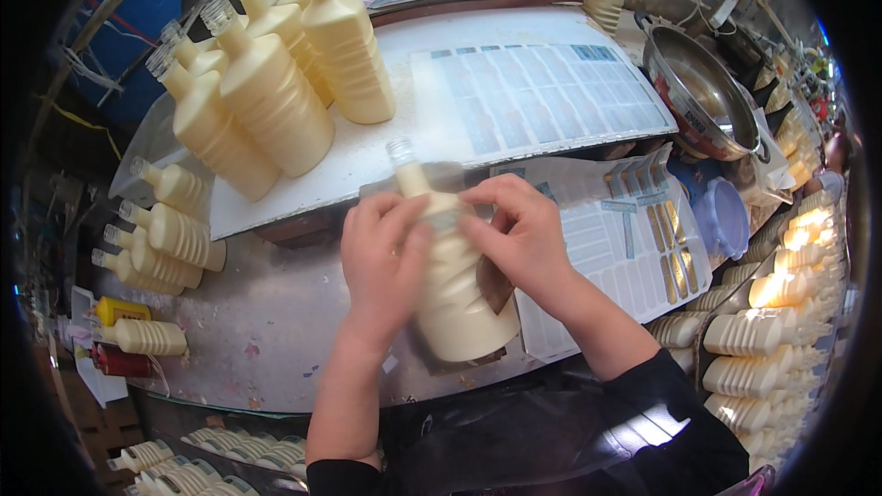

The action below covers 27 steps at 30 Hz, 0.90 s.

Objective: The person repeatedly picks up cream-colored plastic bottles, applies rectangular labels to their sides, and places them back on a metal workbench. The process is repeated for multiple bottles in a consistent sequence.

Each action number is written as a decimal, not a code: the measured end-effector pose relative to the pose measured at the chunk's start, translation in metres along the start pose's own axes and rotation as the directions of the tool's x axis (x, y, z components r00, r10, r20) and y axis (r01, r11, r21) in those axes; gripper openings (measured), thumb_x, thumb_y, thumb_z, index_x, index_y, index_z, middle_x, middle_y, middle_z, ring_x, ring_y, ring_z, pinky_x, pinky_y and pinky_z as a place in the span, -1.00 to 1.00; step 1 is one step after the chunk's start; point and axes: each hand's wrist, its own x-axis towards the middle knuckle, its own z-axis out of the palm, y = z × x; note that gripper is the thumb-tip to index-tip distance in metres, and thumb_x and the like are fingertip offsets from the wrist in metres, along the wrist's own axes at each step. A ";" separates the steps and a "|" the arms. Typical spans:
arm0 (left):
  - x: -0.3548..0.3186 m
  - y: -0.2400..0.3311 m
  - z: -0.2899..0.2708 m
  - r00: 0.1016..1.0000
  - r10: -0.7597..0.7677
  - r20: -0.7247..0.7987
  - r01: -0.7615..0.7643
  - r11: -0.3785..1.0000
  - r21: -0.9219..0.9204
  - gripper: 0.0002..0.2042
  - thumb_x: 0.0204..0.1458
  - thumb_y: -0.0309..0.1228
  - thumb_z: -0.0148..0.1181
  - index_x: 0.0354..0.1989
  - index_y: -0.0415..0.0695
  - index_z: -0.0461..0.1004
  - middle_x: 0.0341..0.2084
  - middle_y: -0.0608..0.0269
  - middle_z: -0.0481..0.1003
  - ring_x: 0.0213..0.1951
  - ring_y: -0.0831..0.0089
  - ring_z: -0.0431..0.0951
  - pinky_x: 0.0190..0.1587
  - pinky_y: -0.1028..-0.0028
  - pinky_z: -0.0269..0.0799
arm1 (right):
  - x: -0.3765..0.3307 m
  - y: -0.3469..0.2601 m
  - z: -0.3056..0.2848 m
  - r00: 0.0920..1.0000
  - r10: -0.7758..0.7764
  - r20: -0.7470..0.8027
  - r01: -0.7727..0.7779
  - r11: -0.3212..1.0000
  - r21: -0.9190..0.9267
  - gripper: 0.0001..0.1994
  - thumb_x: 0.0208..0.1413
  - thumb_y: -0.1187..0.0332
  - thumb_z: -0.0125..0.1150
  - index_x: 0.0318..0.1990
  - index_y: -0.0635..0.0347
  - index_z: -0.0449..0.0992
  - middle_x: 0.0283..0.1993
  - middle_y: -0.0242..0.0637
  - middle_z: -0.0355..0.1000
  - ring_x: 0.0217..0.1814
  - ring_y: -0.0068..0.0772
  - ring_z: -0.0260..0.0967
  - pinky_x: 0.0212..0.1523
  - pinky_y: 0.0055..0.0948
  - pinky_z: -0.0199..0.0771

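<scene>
A grey metal table (276,312) fills the middle of the frame, seen from above. On it a white board (441,119) slopes up to the right and carries sticker sheets (542,92), laid flat within reach. Upper left on the board stands a cluster of cream bottles (276,73), upright, close together. More of them lie on their sides at the left edge (161,243) and in stacked rows along the right edge (763,340). A steel bowl (703,87) sits upper right, a blue lid (726,216) below it. A second sheet (634,257), partly peeled, lies just right of centre.

At centre, one bottle (455,294) lies tilted on the table, cap pointing up the frame. Both hands are on it. The left hand (381,266) wraps its left side, fingers closed around the body, seemingly to steady it. The right hand (524,234) presses thumb and fingertips against the upper front near the neck, closed lightly on the surface as if smoothing something down; a brown strip (494,285) shows under the palm.
</scene>
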 end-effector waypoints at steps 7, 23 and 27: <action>-0.013 -0.007 0.005 0.937 -0.349 -0.023 0.324 0.891 -0.319 -0.74 0.07 -0.47 0.32 -0.05 -0.19 0.66 -0.13 0.18 0.48 -0.02 0.28 0.49 0.09 0.35 0.40 | 0.008 0.002 0.007 0.999 -0.031 -0.016 0.031 0.999 -0.019 -0.91 0.07 0.48 0.39 -0.30 0.28 0.61 -0.22 -0.40 0.52 -0.50 -0.74 0.34 -0.44 -0.65 0.31; -0.013 -0.014 0.009 0.847 -0.515 0.129 0.481 0.642 -0.597 -0.68 0.08 -0.53 0.44 0.03 -0.23 0.63 -0.09 0.40 0.43 -0.15 0.64 0.41 -0.03 0.60 0.39 | 0.012 -0.004 0.010 0.957 0.280 0.070 -0.288 0.901 0.324 -0.77 0.16 0.56 0.29 -0.06 0.25 0.42 -0.30 -0.45 0.47 -0.37 -0.82 0.35 -0.37 -0.73 0.34; -0.013 -0.014 0.010 0.802 -0.567 0.189 0.544 0.560 -0.625 -0.64 0.05 -0.50 0.48 0.04 -0.22 0.58 -0.06 0.34 0.46 -0.12 0.61 0.43 -0.01 0.58 0.41 | 0.011 0.006 0.012 0.955 0.290 0.062 -0.294 0.893 0.340 -0.75 0.15 0.55 0.30 -0.04 0.25 0.42 -0.32 -0.46 0.48 -0.40 -0.85 0.34 -0.39 -0.76 0.33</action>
